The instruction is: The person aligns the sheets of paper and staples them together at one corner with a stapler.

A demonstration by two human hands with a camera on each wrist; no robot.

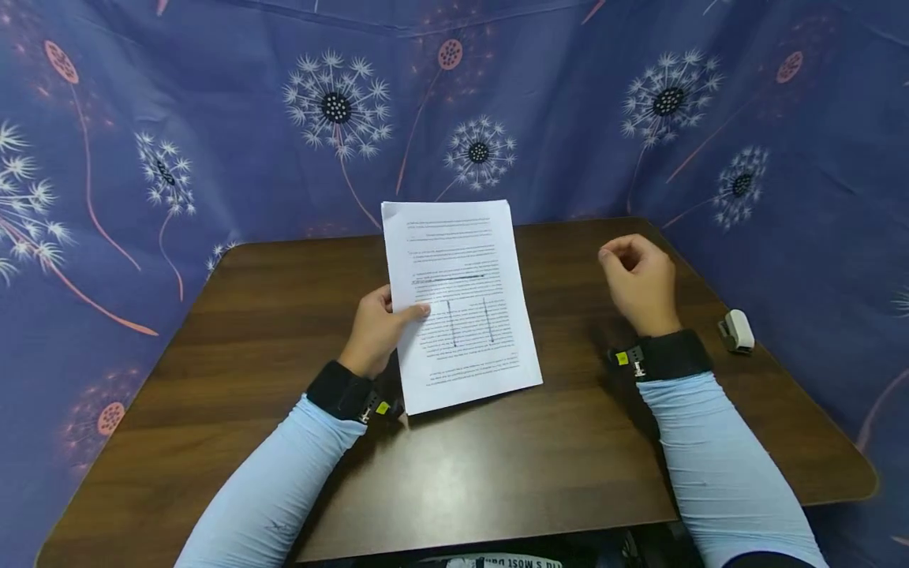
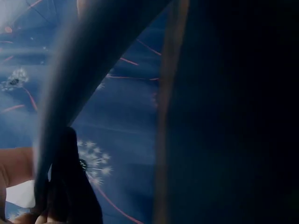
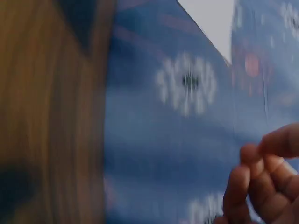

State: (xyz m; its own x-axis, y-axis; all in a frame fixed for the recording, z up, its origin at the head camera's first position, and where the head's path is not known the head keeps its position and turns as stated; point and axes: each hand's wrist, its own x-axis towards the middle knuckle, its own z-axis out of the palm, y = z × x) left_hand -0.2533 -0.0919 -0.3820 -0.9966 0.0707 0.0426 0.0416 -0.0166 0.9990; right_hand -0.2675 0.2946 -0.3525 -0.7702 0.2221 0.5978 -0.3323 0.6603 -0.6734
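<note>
My left hand (image 1: 374, 327) holds a sheaf of printed white paper (image 1: 465, 308) by its left edge, thumb on the front and fingers behind. The sheaf is tilted up over the table, its lines of print facing me, with two vertical pen-like lines and a darker horizontal one. In the left wrist view the thumb (image 2: 16, 165) presses near a shaded, curving sheet. To the right of the paper, my right hand (image 1: 642, 280) is raised above the table, apart from it. Its fingers are loosely curled, thumb tip meeting the index finger (image 3: 252, 154), with nothing visible between them.
A small white and grey object (image 1: 737, 331), like a mini stapler, lies near the right edge of the brown wooden table (image 1: 270, 331). A blue curtain (image 1: 568, 102) with dandelion print hangs behind and at both sides. Below the front edge, something with printed lettering (image 1: 497, 562) shows.
</note>
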